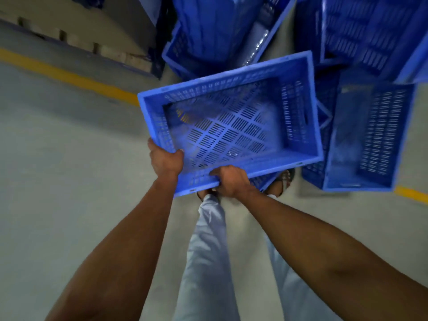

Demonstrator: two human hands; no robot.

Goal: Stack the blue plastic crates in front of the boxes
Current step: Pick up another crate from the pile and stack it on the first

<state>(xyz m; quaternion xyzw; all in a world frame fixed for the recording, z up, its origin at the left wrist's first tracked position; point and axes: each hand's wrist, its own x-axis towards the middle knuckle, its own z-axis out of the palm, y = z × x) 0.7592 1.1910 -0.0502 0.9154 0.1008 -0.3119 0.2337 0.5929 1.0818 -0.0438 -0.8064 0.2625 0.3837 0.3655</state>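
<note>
I hold an empty blue slotted crate [231, 121] in the air above the floor, tilted, its open top facing me. My left hand [165, 159] grips its near left corner, thumb inside the rim. My right hand [231, 181] grips the near long rim, fingers curled over the edge. Behind it stands a stack of blue crates [208, 35]. More blue crates [366, 33] lean at the upper right, and another blue crate [368, 140] stands on the floor at the right. The boxes [76, 40] show only dimly at the upper left.
A yellow line [69, 77] crosses the grey concrete floor [69, 170] from the left and reappears at the right edge [412, 194]. My legs in light trousers [208, 251] and sandalled feet [283, 181] stand under the held crate.
</note>
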